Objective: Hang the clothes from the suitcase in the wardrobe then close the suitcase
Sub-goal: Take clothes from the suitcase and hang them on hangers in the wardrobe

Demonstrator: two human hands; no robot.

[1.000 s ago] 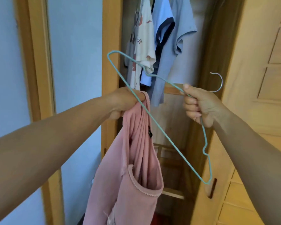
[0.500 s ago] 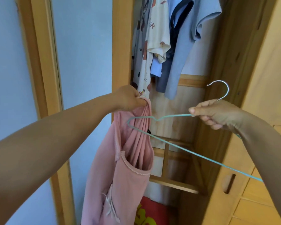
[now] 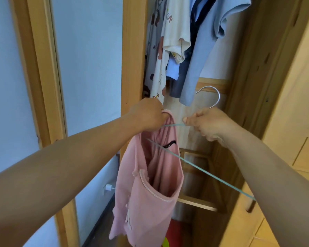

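A pink garment [image 3: 146, 189] with a pearl-trimmed neckline hangs in front of the open wardrobe. My left hand [image 3: 146, 114] grips its top edge at the shoulder. My right hand [image 3: 207, 123] grips a thin teal wire hanger [image 3: 203, 172] just below its silver hook [image 3: 210, 97]. One end of the hanger sits inside the garment's neck opening, and its long bar slants down to the right under my right forearm. The suitcase is out of view.
Several shirts [image 3: 182, 43], white printed and blue ones, hang in the wardrobe above my hands. A wooden wardrobe post [image 3: 132, 56] stands left of them, and the open wooden door [image 3: 284, 104] stands at the right. Wooden rails [image 3: 196, 204] cross the wardrobe's lower part.
The hanger has swung from upright to nearly level and its left end has gone into the pink garment's neck. My right hand has moved left, close to my left hand.
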